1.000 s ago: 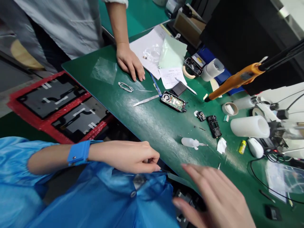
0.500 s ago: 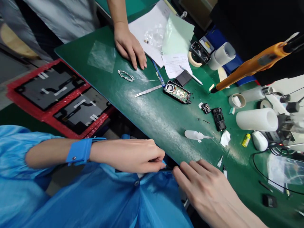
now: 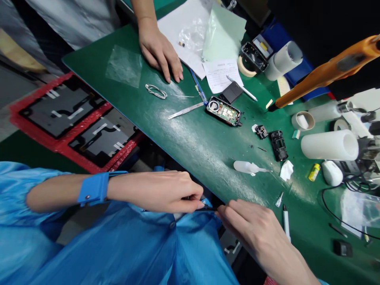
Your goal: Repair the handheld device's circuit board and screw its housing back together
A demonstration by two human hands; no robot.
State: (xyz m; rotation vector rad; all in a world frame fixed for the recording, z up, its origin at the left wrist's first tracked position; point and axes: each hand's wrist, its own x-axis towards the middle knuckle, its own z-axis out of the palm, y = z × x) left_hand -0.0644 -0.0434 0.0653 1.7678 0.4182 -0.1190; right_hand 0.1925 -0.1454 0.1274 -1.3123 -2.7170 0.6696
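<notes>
My left hand (image 3: 181,194), with a blue wrist strap (image 3: 94,188) above it, is closed in front of my blue smock (image 3: 142,245). My right hand (image 3: 253,225) is closed just across from it, by the table's near edge. Between the two runs a thin black piece (image 3: 210,208), gripped at both ends; its kind cannot be made out, and most of it is hidden by my fingers. Beyond them on the green table (image 3: 192,154) lie a white squeeze bottle (image 3: 246,166), an opened device with a circuit board (image 3: 224,111) and metal tweezers (image 3: 185,111).
Another person's hand (image 3: 160,51) rests flat on the table near papers (image 3: 224,75). An orange electric screwdriver (image 3: 323,75) hangs at the right. Black housing parts (image 3: 278,145), a white roll (image 3: 329,145) and a marker (image 3: 286,223) lie about. Red-wrapped panels (image 3: 80,118) stand lower left.
The view has shifted slightly, and the table items sit a little further right. Both hands keep hold of the black piece, with slightly more of it showing between them.
</notes>
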